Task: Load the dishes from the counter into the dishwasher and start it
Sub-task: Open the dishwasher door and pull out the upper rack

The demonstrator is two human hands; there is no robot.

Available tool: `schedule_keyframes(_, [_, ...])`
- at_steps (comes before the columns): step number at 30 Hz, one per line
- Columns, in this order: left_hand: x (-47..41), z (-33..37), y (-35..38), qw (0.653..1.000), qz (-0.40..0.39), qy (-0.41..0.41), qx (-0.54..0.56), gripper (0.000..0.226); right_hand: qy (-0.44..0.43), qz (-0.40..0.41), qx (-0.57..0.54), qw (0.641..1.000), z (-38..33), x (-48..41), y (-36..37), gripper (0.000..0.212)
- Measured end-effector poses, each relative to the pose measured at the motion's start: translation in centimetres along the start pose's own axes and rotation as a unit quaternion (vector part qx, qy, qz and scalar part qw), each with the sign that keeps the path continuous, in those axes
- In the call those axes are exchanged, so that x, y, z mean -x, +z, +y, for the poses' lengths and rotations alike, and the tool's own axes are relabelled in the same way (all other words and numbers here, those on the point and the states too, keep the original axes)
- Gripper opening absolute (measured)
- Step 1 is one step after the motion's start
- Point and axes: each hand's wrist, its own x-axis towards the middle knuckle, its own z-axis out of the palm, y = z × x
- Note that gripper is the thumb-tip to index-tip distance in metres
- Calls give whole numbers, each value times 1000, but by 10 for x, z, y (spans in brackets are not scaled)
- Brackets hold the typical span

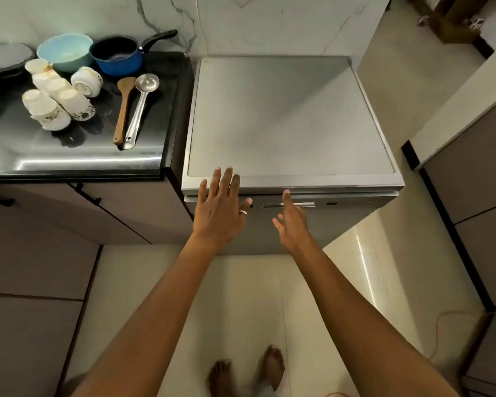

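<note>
Two bare hands at the shut grey steel dishwasher [289, 116]
The left hand [221, 209] is over its top front edge, fingers straight and spread. The right hand [292, 223] hovers by the door handle [288, 205], fingers loose, gripping nothing. The dishes sit on the glossy black counter [78, 156] to the left: blue saucepan [118, 57], pale blue bowl [65, 51], white cups [55, 96], wooden spatula [123, 110], steel ladle [141, 107].

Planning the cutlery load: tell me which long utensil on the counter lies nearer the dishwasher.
The steel ladle; it lies right of the wooden spatula, toward the dishwasher.
</note>
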Motion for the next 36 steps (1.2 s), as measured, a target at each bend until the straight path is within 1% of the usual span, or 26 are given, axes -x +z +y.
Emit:
schedule_keyframes(2, [-9,-12,19,1000,1,-2,-7,71,2,30,-63,998,8,-16,12,69])
schedule_keyframes(4, [-14,-25,42,1000,2,4,-29,73,-10,35,-133,990,16,-31,17,67])
schedule_keyframes(7, [-19,-43,71,1000,-13,13,-21,76,-29,56,-221,973,32,-58,19,50])
schedule_keyframes(9, [-21,-48,82,1000,-17,15,-9,80,-40,47,-275,959,39,-68,17,43])
schedule_keyframes(12, [-24,-49,92,1000,-10,21,12,84,-62,5,-338,939,51,-79,16,33])
schedule_keyframes(13, [-24,-49,91,1000,-10,24,13,84,-66,-8,-354,933,52,-81,16,35])
schedule_keyframes(14, [-24,-50,91,999,-8,28,13,85,-70,-15,-362,929,53,-82,16,40])
schedule_keyframes(17, [-24,-53,89,999,-15,32,10,86,-83,-5,-364,928,55,-86,23,62])
schedule_keyframes(22, [-24,-51,85,1000,-14,26,8,86,-93,1,-334,938,49,-81,27,79])
schedule_keyframes(23, [-25,-50,84,1000,-15,23,6,86,-92,10,-316,944,47,-78,26,78])
schedule_keyframes(24, [-24,-48,84,1000,-15,18,7,86,-92,22,-298,950,46,-74,24,72])
schedule_keyframes(27, [-21,-40,81,1000,-11,0,29,83,-86,56,-281,954,55,-56,16,47])
schedule_keyframes(30, [-9,-27,82,999,-3,-24,48,80,-70,58,-260,961,76,-35,-2,29])
schedule_keyframes(31, [0,-21,85,998,-7,-26,49,79,-65,54,-252,964,83,-27,-11,27])
schedule_keyframes(34, [40,-5,108,997,-43,-32,56,75,-57,52,-219,973,104,-10,-35,31])
schedule_keyframes(36, [69,3,122,997,-47,-40,44,72,-47,43,-197,978,117,4,-51,21])
